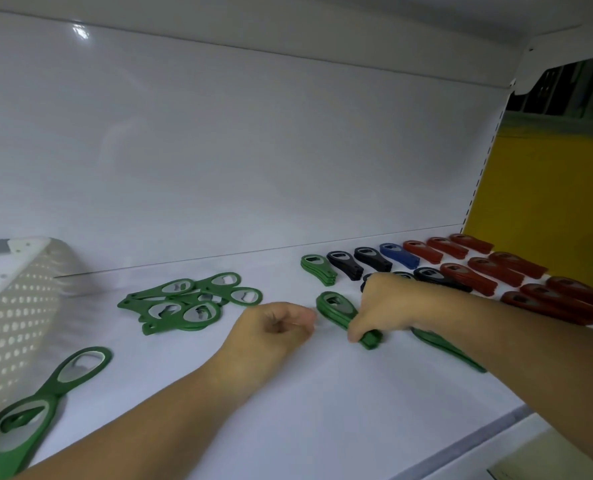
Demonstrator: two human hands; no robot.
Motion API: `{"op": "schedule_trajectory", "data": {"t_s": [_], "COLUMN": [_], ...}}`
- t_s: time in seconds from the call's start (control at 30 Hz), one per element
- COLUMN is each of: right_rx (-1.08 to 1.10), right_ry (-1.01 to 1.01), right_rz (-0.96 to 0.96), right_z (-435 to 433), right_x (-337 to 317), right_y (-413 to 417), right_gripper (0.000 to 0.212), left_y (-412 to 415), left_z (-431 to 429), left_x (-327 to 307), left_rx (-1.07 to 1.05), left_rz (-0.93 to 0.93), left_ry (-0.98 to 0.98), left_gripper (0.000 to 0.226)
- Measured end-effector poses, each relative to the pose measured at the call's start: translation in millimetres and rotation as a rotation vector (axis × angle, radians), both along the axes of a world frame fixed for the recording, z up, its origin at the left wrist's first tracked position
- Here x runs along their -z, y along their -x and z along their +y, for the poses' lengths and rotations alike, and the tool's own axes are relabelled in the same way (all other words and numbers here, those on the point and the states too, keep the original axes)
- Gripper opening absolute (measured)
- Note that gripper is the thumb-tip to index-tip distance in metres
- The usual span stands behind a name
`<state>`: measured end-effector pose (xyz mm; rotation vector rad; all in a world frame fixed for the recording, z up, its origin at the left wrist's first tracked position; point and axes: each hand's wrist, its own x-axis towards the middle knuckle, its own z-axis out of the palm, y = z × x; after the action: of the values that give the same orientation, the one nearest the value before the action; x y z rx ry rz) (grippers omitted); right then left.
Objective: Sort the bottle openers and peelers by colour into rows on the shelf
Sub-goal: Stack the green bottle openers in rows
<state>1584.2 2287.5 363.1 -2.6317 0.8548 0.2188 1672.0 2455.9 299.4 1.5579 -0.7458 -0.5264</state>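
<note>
- Green opener stack (336,308): centre of frame, lying on the white shelf (288,393), wide ends toward the back wall, narrow ends toward the viewer.
- Right hand (381,306): fingers and thumb curled down over the narrow end of that stack, clamped on it. Forearm enters from the right edge.
- Left hand (274,323): just left of the stack, fingers curled into a fist, nothing seen in it. Contact with the stack: cannot tell.
- Green piece (447,348): on the shelf, partly hidden under the right forearm.
- Back-row green stack (317,268): behind the held stack, near the back wall.
- To its right along the wall: black stacks (345,265), blue stack (399,254), then red stacks (471,275) in several rows toward the right edge.
- Loose green pile (191,299): left of centre, openers overlapping at mixed angles.
- Two green openers (80,368): lower left, overlapping end to end.
- Perforated white basket (14,306): left edge, tilted.
- Yellow panel (537,188): right, beyond the shelf end.
</note>
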Motion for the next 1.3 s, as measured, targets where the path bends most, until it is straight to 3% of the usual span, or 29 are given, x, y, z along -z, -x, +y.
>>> {"op": "schedule_trajectory", "data": {"t_s": [0.2, 0.33, 0.4, 0.47, 0.53, 0.6, 0.7, 0.73, 0.8, 0.87, 0.97, 1.13, 1.23, 1.3], "right_rx": [-0.023, -0.041, -0.056, -0.093, -0.152, -0.186, -0.214, -0.191, -0.150, -0.185, -0.188, -0.174, -0.265, -0.405], "right_ry": [0.166, 0.223, 0.315, 0.377, 0.246, 0.081, -0.091, -0.127, -0.062, 0.063, -0.006, -0.091, -0.400, -0.540], "right_rz": [0.167, 0.233, 0.175, -0.035, -0.318, -0.472, -0.459, -0.417, -0.372, -0.373, -0.449, -0.589, -0.843, -0.933], "right_z": [-18.5, -24.6, -23.6, -16.1, 2.8, 28.1, 47.7, 49.8, 51.6, 52.7, 50.6, 46.3, 51.4, 63.8], "right_x": [-8.8, -12.8, -20.0, -25.8, -21.5, -5.0, 28.6, 38.4, 52.3, 58.7, 61.6, 66.9, 59.4, 51.5], "right_y": [-24.5, -32.0, -30.9, -31.2, -35.8, -47.6, -88.7, -102.5, -121.1, -128.6, -132.8, -140.8, -139.0, -132.5], "right_gripper": [0.029, 0.040, 0.047, 0.050, 0.045, 0.034, 0.015, 0.028, 0.048, 0.039, 0.025, 0.015, 0.013, 0.022], "left_y": [0.0, 2.6, 4.7, 4.5, 2.3, -2.6, -9.2, -9.8, -11.4, -18.0, -39.6, -51.0, -49.2, -47.0], "left_z": [1.0, 0.7, 1.3, 2.0, 4.0, 3.7, 2.8, 2.7, 5.9, 12.9, 30.4, 56.8, 66.8, 76.0], "left_x": [2.1, 0.9, -1.2, -3.1, -7.5, -10.9, -16.0, -17.7, -18.2, -20.1, -17.6, -13.9, -22.5, -29.5], "left_rx": [0.006, 0.001, 0.004, -0.024, -0.113, -0.258, -0.510, -0.559, -0.585, -0.515, -0.550, -0.685, -0.650, -0.560], "left_rz": [-0.063, -0.124, -0.164, -0.206, -0.215, -0.159, 0.000, 0.052, 0.117, 0.141, 0.084, -0.121, -0.266, -0.352], "left_ry": [-0.046, -0.073, -0.083, -0.075, -0.048, 0.000, 0.094, 0.124, 0.137, 0.072, -0.003, 0.099, 0.107, 0.056], "left_gripper": [0.027, 0.032, 0.034, 0.037, 0.035, 0.029, 0.025, 0.025, 0.024, 0.026, 0.025, 0.009, 0.004, 0.019]}}
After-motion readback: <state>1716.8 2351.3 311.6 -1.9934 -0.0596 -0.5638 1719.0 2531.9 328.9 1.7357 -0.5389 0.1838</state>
